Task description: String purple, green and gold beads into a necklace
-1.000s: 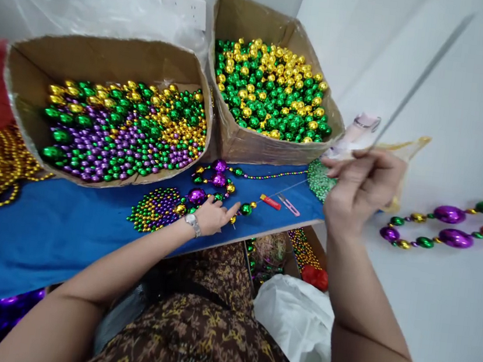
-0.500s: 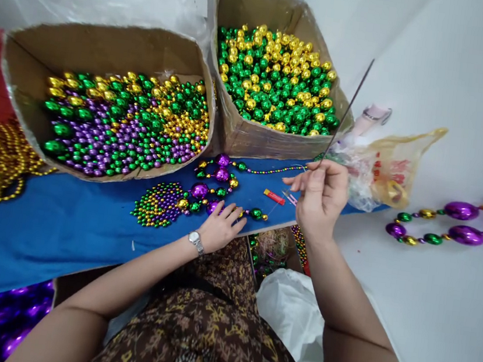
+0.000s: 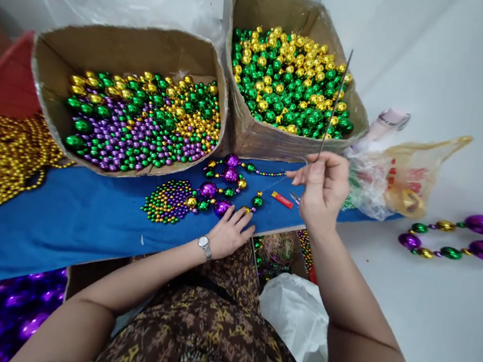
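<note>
While the right hand [image 3: 323,191] pinches a long needle [image 3: 335,104] between thumb and fingertips, tip pointing up and away, a thin thread, barely visible, seems to run from it down to the bead strand [image 3: 222,193]. Left hand [image 3: 230,232], watch at the wrist, rests with fingers spread and gripping nothing, fingertips touching the strand's large purple and green beads on the blue board [image 3: 65,212]. Just beyond the needle hand sits a box [image 3: 273,141] of green and gold beads; beyond the other hand, a box [image 3: 108,47] of mixed beads. A plastic bag [image 3: 404,177] lies right of the needle hand.
</note>
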The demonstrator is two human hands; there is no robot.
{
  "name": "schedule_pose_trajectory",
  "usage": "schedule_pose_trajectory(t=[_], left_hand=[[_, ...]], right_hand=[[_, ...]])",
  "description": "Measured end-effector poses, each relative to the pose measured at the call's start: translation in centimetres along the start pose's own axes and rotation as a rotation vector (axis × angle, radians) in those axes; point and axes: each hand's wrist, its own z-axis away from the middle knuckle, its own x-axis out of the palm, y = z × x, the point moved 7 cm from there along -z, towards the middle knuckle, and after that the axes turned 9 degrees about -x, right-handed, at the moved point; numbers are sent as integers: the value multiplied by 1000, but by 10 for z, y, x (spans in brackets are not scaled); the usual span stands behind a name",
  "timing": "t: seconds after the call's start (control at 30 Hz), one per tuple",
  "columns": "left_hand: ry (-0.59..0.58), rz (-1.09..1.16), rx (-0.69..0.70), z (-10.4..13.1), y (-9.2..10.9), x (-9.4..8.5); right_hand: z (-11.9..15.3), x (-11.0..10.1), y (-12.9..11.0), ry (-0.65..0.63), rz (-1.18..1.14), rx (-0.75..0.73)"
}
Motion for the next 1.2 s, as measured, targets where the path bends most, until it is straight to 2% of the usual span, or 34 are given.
schedule_pose_trajectory(t=[0.23,0.33,0.5,0.67,0.83,0.93,1.03,1.2], left_hand=[[-3,-105,-38,-7,-9,1],[8,-112,-22,-6,-9,2],[70,-141,-59,-20,-11,5],[57,-195,-90,-30,-11,8],[82,-242,-187,-28,-23,-1],[108,-232,-220,-25,-29,-12],[135,-132,-217,-17,-35,-25],[199,20,-284,14,-66,-39]], right_hand=[[62,-10,22,-3,-16,127],[78,-17,37,11,8,170],[66,-30,57,61,59,156],[46,-54,69,193,106,120],[57,-71,74,222,238,107],[75,-66,78,173,278,176],[96,-54,84,141,219,272],[124,-31,93,137,39,375]])
